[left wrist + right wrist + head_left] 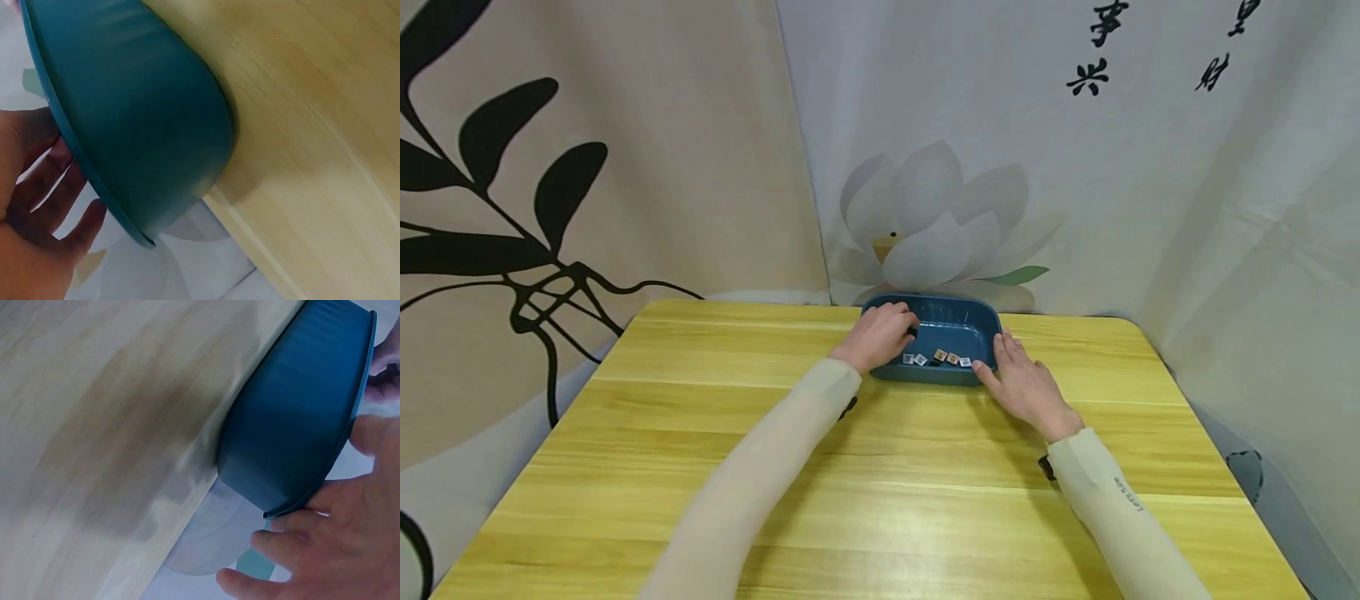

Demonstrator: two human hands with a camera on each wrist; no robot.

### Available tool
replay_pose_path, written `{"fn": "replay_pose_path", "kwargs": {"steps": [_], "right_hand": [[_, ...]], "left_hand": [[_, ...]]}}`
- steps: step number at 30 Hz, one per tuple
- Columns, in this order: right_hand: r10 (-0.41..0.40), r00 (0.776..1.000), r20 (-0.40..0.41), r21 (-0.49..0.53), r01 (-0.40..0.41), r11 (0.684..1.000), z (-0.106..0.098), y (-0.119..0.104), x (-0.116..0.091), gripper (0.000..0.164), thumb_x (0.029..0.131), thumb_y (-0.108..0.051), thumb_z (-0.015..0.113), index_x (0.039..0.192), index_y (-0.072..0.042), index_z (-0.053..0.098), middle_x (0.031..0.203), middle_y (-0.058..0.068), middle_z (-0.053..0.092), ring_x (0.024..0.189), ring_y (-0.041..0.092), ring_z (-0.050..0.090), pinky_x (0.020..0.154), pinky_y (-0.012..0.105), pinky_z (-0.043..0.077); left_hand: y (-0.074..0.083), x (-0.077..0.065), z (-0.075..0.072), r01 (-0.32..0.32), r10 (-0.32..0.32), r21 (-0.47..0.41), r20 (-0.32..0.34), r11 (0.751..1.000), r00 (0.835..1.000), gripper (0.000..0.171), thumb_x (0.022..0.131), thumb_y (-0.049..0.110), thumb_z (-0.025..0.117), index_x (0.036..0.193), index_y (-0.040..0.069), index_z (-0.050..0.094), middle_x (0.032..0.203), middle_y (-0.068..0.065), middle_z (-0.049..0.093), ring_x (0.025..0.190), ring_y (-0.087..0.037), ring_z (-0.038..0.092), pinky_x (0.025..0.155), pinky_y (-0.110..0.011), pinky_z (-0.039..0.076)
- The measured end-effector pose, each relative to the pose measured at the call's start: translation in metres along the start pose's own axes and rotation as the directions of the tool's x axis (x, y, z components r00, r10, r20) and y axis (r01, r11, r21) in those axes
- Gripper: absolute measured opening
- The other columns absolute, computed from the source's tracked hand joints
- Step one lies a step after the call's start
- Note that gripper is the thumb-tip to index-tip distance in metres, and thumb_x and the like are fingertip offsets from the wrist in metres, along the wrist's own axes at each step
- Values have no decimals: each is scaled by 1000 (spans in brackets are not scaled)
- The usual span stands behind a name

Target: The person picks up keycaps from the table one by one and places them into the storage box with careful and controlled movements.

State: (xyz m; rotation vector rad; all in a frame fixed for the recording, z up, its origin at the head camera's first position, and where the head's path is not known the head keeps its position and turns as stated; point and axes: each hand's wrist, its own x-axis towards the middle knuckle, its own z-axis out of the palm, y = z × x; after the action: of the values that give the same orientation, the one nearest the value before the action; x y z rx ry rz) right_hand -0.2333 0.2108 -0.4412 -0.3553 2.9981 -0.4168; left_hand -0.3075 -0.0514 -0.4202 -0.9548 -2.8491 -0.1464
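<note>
A dark blue rectangular plastic basin (958, 310) stands at the far edge of the table. Along its near side lie several small square tiles (940, 355), some white-faced and some orange-faced, with a dark one among them. My left hand (883, 333) reaches over the basin's left side and seems to pinch a small dark piece (913, 331) between thumb and fingers; the piece is mostly hidden. With fingers extended, my right hand (1026, 383) rests against the basin's right rim. The right wrist view shows the thumb and fingers of that hand (337, 531) along the rim.
The yellow wooden table (880, 500) spreads out in front of the basin. Right behind its far edge hangs a pale curtain (737, 167) with printed leaves, a lotus and black characters. Dark bands (1047, 468) show at both wrists.
</note>
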Motion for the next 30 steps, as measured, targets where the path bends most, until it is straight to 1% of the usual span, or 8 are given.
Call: {"fn": "replay_pose_path", "kwargs": {"steps": [5, 9, 13, 16, 19, 22, 26, 30], "right_hand": [[1, 1000, 4, 2, -1, 1000, 0, -1, 0, 83, 111, -53, 34, 161, 10, 15, 170, 26, 8, 155, 45, 15, 115, 71, 23], [4, 1000, 5, -1, -4, 1000, 0, -1, 1, 82, 111, -53, 35, 161, 10, 15, 170, 26, 9, 155, 45, 15, 116, 71, 23], [5, 1000, 6, -1, -5, 1000, 0, -1, 1, 82, 111, -53, 35, 161, 10, 15, 170, 26, 9, 155, 45, 15, 116, 71, 23], [4, 1000, 7, 1, -4, 1000, 0, -2, 1, 83, 111, -53, 34, 161, 9, 15, 170, 26, 8, 155, 45, 15, 116, 71, 23], [2, 1000, 9, 1, -2, 1000, 1, -2, 1, 83, 110, -54, 34, 161, 9, 14, 170, 26, 8, 155, 45, 15, 116, 71, 23], [1, 1000, 12, 3, -1, 1000, 0, -2, 0, 83, 110, -54, 33, 161, 9, 14, 170, 26, 8, 155, 45, 15, 116, 71, 23], [2, 1000, 9, 3, -2, 1000, 0, -2, 0, 83, 110, -54, 34, 161, 9, 15, 170, 26, 8, 155, 45, 15, 115, 71, 24], [3, 1000, -2, 1, -3, 1000, -1, 0, 1, 84, 110, -55, 33, 161, 9, 15, 170, 26, 9, 154, 47, 16, 115, 71, 24]], "left_hand": [[0, 7, 6, 42, -43, 13, 54, 999, 998, 21, 101, 22, 71, 120, 16, 77, 113, -3, 69, 104, -21, 66, 90, -36, 55], [0, 11, 9, 85, -86, 17, 93, 996, 992, 22, 101, 23, 70, 121, 18, 77, 115, -2, 70, 105, -20, 67, 91, -36, 56], [1, 15, 12, 124, -124, 0, 115, 992, 986, 24, 101, 24, 71, 124, 18, 77, 118, -2, 71, 107, -19, 68, 91, -36, 56], [0, 16, 14, 141, -139, -12, 115, 990, 984, 28, 101, 26, 71, 127, 18, 75, 121, -3, 70, 107, -19, 68, 90, -37, 56], [-1, 13, 13, 142, -141, -14, 88, 990, 986, 31, 102, 28, 69, 131, 18, 72, 125, -4, 69, 108, -21, 68, 91, -39, 55], [-3, 6, 10, 145, -144, -39, 35, 989, 989, 33, 104, 29, 66, 134, 17, 71, 130, -5, 66, 114, -24, 65, 98, -43, 52], [-7, -8, 7, 150, -155, -101, -37, 983, 987, 37, 106, 30, 62, 139, 15, 66, 139, -8, 61, 126, -27, 59, 108, -48, 46], [-12, -24, 6, 156, -170, -137, -96, 978, 981, 44, 106, 34, 61, 144, 12, 61, 147, -10, 55, 134, -29, 54, 113, -51, 41]]}}
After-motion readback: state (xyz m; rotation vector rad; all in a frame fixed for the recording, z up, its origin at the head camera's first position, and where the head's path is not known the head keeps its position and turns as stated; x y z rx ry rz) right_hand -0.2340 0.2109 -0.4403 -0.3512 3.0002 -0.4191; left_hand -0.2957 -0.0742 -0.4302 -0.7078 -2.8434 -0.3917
